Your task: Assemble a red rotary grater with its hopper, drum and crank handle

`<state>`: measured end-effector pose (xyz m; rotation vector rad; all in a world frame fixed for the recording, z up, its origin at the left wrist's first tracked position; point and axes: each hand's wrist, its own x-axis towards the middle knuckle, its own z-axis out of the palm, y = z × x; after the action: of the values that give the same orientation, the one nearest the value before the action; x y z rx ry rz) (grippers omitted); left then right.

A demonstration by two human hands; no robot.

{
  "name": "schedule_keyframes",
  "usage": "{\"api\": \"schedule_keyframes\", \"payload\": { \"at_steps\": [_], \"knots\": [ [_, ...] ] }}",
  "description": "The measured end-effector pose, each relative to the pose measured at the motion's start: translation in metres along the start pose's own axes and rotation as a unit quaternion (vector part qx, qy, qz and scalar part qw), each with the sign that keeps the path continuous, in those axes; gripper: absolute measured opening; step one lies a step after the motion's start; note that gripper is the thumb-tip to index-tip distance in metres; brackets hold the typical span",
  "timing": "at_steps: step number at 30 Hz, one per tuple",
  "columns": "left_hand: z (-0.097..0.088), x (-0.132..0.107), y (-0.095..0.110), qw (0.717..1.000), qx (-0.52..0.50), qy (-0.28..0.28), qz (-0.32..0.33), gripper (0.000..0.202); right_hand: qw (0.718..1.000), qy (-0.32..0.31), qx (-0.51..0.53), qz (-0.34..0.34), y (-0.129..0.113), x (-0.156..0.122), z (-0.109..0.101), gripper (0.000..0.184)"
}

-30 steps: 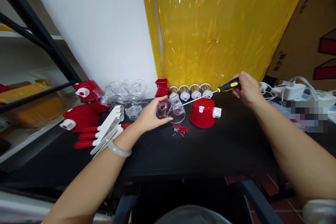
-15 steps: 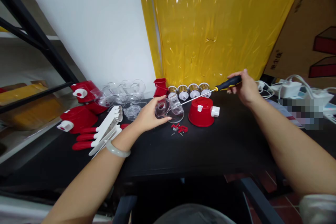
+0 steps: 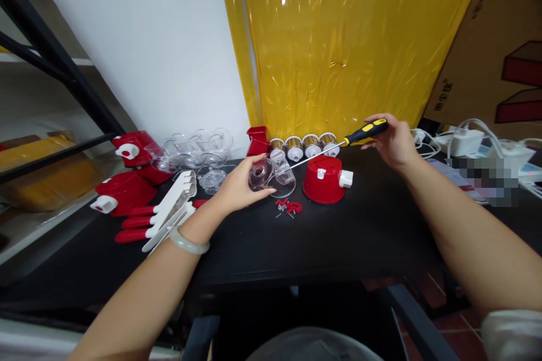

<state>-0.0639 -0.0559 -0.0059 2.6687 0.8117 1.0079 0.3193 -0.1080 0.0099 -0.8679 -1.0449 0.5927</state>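
Observation:
My left hand [image 3: 237,187] grips a clear plastic housing [image 3: 273,174] and holds it on the black table [image 3: 347,231]. My right hand [image 3: 392,141] holds a screwdriver [image 3: 364,131] by its black and yellow handle, fingers loosely round it. The thin shaft runs left and down, and its tip reaches the clear housing. A red dome-shaped base [image 3: 324,179] with a white knob stands just right of the housing. Small red clips and screws [image 3: 288,206] lie in front of both.
Several gold-banded drums [image 3: 302,146] and a red cup [image 3: 258,140] line the back edge below a yellow plastic sheet. Clear cups [image 3: 199,146], red housings [image 3: 122,194] and red and white handles [image 3: 169,208] lie at left. White chargers and cables [image 3: 474,144] sit at right.
The right hand has loosened and shifted on the screwdriver handle, which now shows more fully between the fingers. The left hand and clear housing have hardly moved.

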Motion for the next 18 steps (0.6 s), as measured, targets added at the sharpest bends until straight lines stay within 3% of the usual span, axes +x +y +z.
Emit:
{"api": "schedule_keyframes", "payload": {
  "at_steps": [6, 10, 13, 18],
  "knots": [
    [-0.0004, 0.0000, 0.0007, 1.000, -0.007, -0.001, 0.001, 0.078, 1.000, 0.002, -0.011, -0.027, -0.0035, -0.0006, 0.0007, 0.021],
    [-0.0009, 0.0000, 0.0022, 1.000, -0.007, -0.006, 0.004, 0.077, 0.996, 0.034, -0.059, -0.057, -0.0014, 0.0011, 0.0000, 0.032],
    [-0.0008, 0.0000, 0.0022, 1.000, -0.010, -0.005, 0.004, 0.078, 0.996, 0.021, -0.073, -0.042, -0.0009, 0.0012, -0.0019, 0.039],
    [-0.0008, -0.0002, 0.0017, 1.000, -0.006, -0.006, 0.002, 0.078, 0.999, 0.003, -0.009, -0.049, -0.0034, 0.0000, -0.0031, 0.023]
  ]
}}
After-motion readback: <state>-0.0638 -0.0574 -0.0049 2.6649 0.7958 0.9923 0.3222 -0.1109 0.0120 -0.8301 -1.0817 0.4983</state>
